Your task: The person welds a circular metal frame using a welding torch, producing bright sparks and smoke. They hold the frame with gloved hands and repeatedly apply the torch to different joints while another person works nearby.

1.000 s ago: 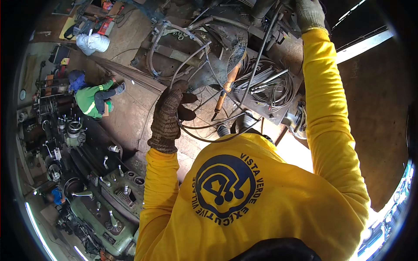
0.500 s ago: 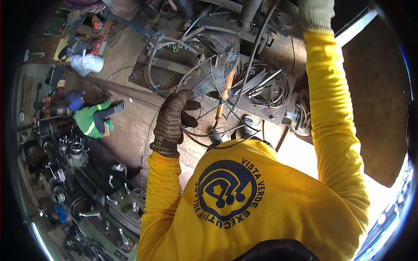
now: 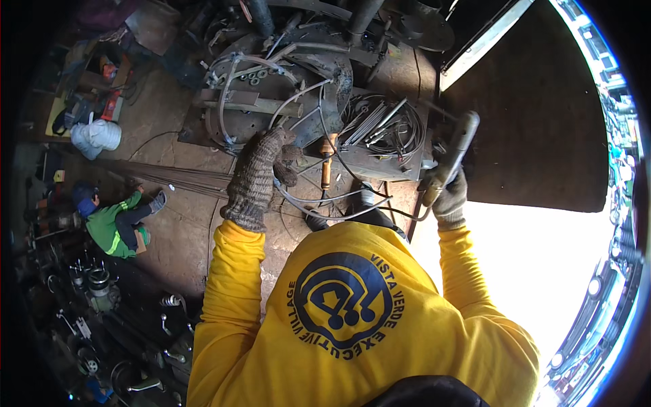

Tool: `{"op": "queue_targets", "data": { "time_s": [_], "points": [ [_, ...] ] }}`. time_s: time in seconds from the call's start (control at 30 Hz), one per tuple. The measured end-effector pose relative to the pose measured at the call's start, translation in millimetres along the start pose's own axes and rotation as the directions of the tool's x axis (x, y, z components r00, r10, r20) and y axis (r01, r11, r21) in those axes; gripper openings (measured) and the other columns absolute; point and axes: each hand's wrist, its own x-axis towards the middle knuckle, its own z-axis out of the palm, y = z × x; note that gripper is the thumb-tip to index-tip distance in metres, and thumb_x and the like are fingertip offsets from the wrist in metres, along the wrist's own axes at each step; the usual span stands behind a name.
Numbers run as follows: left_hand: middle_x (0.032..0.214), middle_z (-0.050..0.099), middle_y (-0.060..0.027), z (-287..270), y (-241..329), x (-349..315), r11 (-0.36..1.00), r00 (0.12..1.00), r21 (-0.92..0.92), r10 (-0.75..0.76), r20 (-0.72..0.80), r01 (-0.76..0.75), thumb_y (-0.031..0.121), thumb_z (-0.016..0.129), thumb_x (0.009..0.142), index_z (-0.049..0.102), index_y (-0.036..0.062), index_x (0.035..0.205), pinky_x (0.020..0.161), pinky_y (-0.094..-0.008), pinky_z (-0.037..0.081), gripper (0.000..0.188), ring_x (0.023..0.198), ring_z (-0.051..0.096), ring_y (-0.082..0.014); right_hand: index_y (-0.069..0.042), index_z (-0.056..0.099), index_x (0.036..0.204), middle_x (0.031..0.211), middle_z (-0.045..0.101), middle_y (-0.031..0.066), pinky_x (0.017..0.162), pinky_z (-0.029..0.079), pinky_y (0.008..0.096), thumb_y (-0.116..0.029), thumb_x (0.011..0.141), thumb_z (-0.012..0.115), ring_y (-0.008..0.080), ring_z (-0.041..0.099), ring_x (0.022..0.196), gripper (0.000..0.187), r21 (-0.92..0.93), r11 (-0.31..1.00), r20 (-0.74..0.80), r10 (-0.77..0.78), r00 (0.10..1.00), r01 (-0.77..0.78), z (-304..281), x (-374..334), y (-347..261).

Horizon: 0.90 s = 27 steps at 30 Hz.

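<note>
My left hand (image 3: 256, 180), in a brown knitted glove, is closed on a frame of bent thin metal rods (image 3: 305, 95). Its curved rods reach out above the glove and loop below it to the right. My right hand (image 3: 451, 193), in a pale glove, grips a grey tube-shaped tool (image 3: 458, 149) with a rounded upper end. A dark cable runs from the tool's lower end toward the rod loops. Between my hands an orange-brown handle (image 3: 327, 166) with a cord at its bottom end hangs or lies; I cannot tell which.
A metal work surface (image 3: 380, 165) ahead carries coiled wire and thin rods (image 3: 390, 129), washers (image 3: 254, 78) and a curved frame (image 3: 227, 102). At left, a person in green (image 3: 112, 227) sits low beside long bars on the floor. Machinery (image 3: 102, 285) stands lower left; a brown panel (image 3: 536, 136) is at right.
My right hand has come down from the top edge to beside the work surface, bringing the grey tool into view. My left hand still grips the rod frame; the whole view has shifted.
</note>
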Motion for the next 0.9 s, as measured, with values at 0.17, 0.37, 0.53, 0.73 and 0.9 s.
{"op": "queue_targets", "data": {
  "time_s": [0.17,0.37,0.53,0.73,0.9],
  "points": [
    [0.116,0.073,-0.0083,11,3,-4,0.981,0.996,0.18,0.079,-0.03,-0.073,0.044,0.058,0.101,0.069,0.0058,0.125,0.065,-0.0296,0.058,0.047,0.099,0.071,-0.018,-0.001,0.06,0.125,0.104,0.073,0.0089,0.08,0.058,0.032,-0.009,0.093,0.073,0.0179,0.071,0.089,0.035,-0.231,0.971,0.132,-0.037,0.991,0.067,-2,-12,33],
    [0.12,0.07,-0.0096,2,-12,-3,0.929,0.985,0.335,0.171,-0.004,-0.16,0.04,0.056,0.102,0.069,0.0091,0.128,0.07,-0.0304,0.057,0.043,0.094,0.068,-0.0172,-0.001,0.065,0.119,0.103,0.074,0.0193,0.084,0.059,0.037,-0.014,0.077,0.076,0.0304,0.075,0.095,0.045,-0.317,0.918,0.28,-0.151,0.948,0.24,29,21,15],
    [0.114,0.072,-0.0082,17,-7,-9,0.911,0.981,0.392,0.174,-0.084,-0.128,0.045,0.06,0.098,0.07,0.0088,0.127,0.062,-0.0287,0.056,0.047,0.071,0.065,-0.0144,-0.005,0.067,0.118,0.098,0.075,0.0202,0.079,0.06,0.0432,-0.023,0.082,0.079,0.0364,0.075,0.091,0.042,-0.418,0.861,0.299,-0.171,0.939,0.29,53,43,22],
    [0.11,0.074,-0.0056,37,6,-15,0.959,0.974,0.278,0.019,-0.224,0.046,0.048,0.064,0.095,0.071,0.0084,0.126,0.057,-0.0271,0.054,0.05,0.062,0.062,-0.0117,-0.01,0.068,0.114,0.09,0.074,0.0179,0.072,0.059,0.0479,-0.028,0.082,0.079,0.0395,0.074,0.083,0.038,-0.524,0.79,0.329,-0.157,0.931,0.318,65,56,42],
    [0.109,0.074,-0.0049,54,13,-18,0.971,0.965,0.231,0.005,-0.261,0.057,0.048,0.064,0.095,0.069,0.0073,0.128,0.057,-0.0273,0.052,0.052,0.063,0.062,-0.0118,-0.011,0.069,0.113,0.097,0.073,0.0159,0.075,0.058,0.0481,-0.03,0.082,0.078,0.0387,0.073,0.087,0.038,-0.543,0.788,0.333,-0.116,0.936,0.291,69,61,46]
  ]
}}
